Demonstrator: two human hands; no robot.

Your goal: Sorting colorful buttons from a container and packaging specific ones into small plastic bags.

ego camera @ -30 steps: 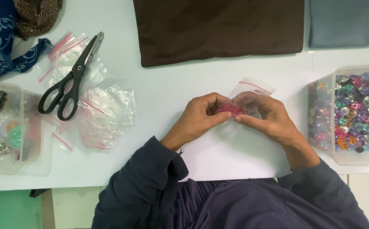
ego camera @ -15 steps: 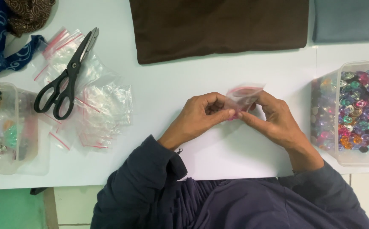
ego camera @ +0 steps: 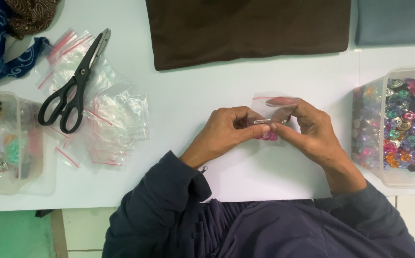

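Over a white surface (ego camera: 193, 100), two hands pinch one small clear bag.

Far left, a clear box of dark and silver bits (ego camera: 2, 143), then black scissors (ego camera: 71, 93) on a heap of empty zip bags (ego camera: 107, 124); centre, left hand (ego camera: 226, 131) and right hand (ego camera: 312, 131), each grip pressed on the small clear bag (ego camera: 272, 107) with pink pieces (ego camera: 266, 136) just below; brown cloth (ego camera: 245, 28) beyond; right, a tub of coloured beads (ego camera: 403, 124).
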